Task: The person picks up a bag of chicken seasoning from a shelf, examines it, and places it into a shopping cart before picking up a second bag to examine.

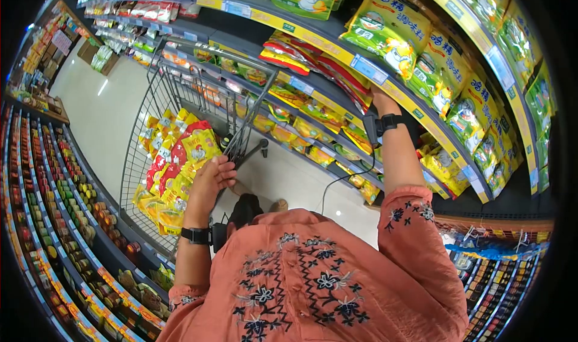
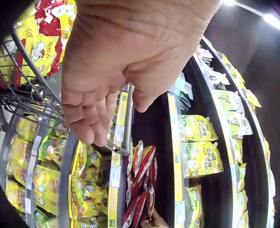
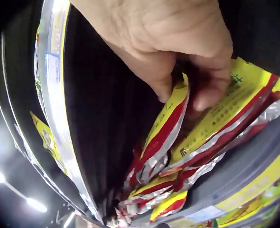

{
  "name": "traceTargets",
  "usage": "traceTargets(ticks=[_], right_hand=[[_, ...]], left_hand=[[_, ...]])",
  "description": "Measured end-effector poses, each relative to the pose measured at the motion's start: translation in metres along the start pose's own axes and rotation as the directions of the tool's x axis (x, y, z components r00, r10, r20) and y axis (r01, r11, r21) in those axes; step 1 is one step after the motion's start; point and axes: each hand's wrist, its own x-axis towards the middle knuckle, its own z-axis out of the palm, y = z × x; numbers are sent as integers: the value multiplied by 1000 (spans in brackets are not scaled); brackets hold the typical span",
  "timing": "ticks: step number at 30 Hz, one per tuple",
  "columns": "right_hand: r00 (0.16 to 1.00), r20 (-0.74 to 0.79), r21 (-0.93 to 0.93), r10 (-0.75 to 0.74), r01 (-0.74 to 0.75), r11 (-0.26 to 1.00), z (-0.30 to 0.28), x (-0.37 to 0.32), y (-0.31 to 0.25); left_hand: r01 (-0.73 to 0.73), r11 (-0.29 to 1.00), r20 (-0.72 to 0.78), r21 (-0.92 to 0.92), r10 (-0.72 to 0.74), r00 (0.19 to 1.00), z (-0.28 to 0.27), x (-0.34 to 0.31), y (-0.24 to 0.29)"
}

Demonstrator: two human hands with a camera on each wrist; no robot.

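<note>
My right hand [image 3: 163, 33] reaches into a shelf and pinches the upper edge of a yellow-and-red seasoning bag [image 3: 168, 121] between thumb and fingers. More bags of the same kind [image 3: 225, 121] lie stacked beside it on the shelf. In the head view the hand is mostly hidden behind the shelf edge, above the wrist camera [image 1: 372, 128]. My left hand [image 1: 212, 178] holds nothing, its fingers loosely bent over the near side of the shopping cart [image 1: 129, 161]. Yellow and red bags [image 1: 180, 155] fill the cart's bottom.
Green-and-yellow seasoning bags [image 1: 385, 29] stand on the shelf above the right hand. A price-tagged shelf edge [image 1: 337, 53] runs along in front. Shelves of jars [image 1: 78, 209] line the left side of the aisle, with pale floor [image 1: 90, 107] between.
</note>
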Motion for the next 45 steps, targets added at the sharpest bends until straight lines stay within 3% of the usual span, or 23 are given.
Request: traceTargets(ticks=[1, 2, 3, 5, 6, 8, 10, 12, 15, 21, 26, 28, 32, 33, 34, 35, 36, 38, 39, 40, 42, 43, 45], right_hand=[[999, -23, -198, -21, 16, 980, -4, 1, 0], [948, 22, -507, -319, 285, 813, -14, 22, 23], [807, 65, -773, -586, 413, 482, -25, 42, 46], [743, 118, -777, -658, 482, 405, -25, 41, 42], [850, 142, -776, -508, 414, 476, -32, 62, 46], [898, 80, -663, -432, 372, 650, -26, 65, 39], [966, -19, -377, -257, 231, 897, -18, 59, 27], [991, -57, -141, -123, 114, 984, -15, 54, 21], [997, -62, -7, -44, 43, 999, -13, 45, 22], [999, -17, -36, -31, 31, 999, -11, 4, 26], [988, 148, -76, -35, 46, 996, 3, -62, 32], [973, 233, -61, 2, 12, 998, 13, -84, 45], [924, 372, -61, 87, -69, 996, 40, -120, 60], [918, 384, -78, 100, -75, 994, 50, -131, 58], [916, 388, -95, 105, -74, 993, 57, -141, 55], [908, 391, -115, 150, -114, 987, 64, -148, 52], [902, 388, -134, 187, -145, 980, 69, -152, 50], [893, 404, -121, 198, -162, 979, 74, -153, 58], [880, 433, -112, 196, -163, 980, 76, -153, 60], [861, 468, -104, 199, -170, 980, 78, -153, 62], [859, 476, -109, 186, -152, 982, 82, -156, 60], [856, 480, -117, 190, -152, 981, 84, -157, 59], [852, 486, -117, 194, -157, 981, 89, -162, 54]], left_hand=[[2, 1000, 0, -5, -2, 1000, -2, 0, 0], [6, 1000, -4, -10, -6, 1000, -4, -1, 0], [11, 1000, -14, -17, -11, 1000, -8, -2, -1], [1, 1000, 0, -4, -1, 1000, -16, 2, -4], [3, 1000, -5, 6, -3, 1000, -22, 0, -5], [31, 1000, -27, 3, -31, 999, -26, -1, -5], [49, 999, -47, 4, -49, 998, -33, 1, -3], [63, 998, -60, 3, -63, 996, -43, 7, -6], [46, 999, -129, -4, -46, 991, -64, 13, -9], [40, 995, -317, 88, -10, 949, -126, 32, -17], [115, 969, -447, 221, -5, 895, -173, 76, -30], [180, 916, -498, 359, 25, 867, -185, 99, -40], [325, 762, -522, 560, 20, 853, -217, 146, -71], [291, 586, -401, 756, 64, 914, -234, 155, -86], [146, 177, -170, 973, 127, 977, -253, 166, -101], [-12, -168, 39, 986, 155, 987, -266, 175, -112], [-35, -195, 65, 980, 151, 986, -277, 183, -121], [236, 415, -293, 879, 79, 953, -281, 196, -128], [344, 639, -446, 688, -1, 895, -273, 199, -126], [432, 764, -561, 480, -111, 820, -257, 190, -109], [405, 698, -412, 591, -171, 895, -259, 186, -104], [504, 736, -539, 452, -225, 812, -235, 179, -87], [519, 702, -551, 488, -213, 807, -231, 186, -87]])
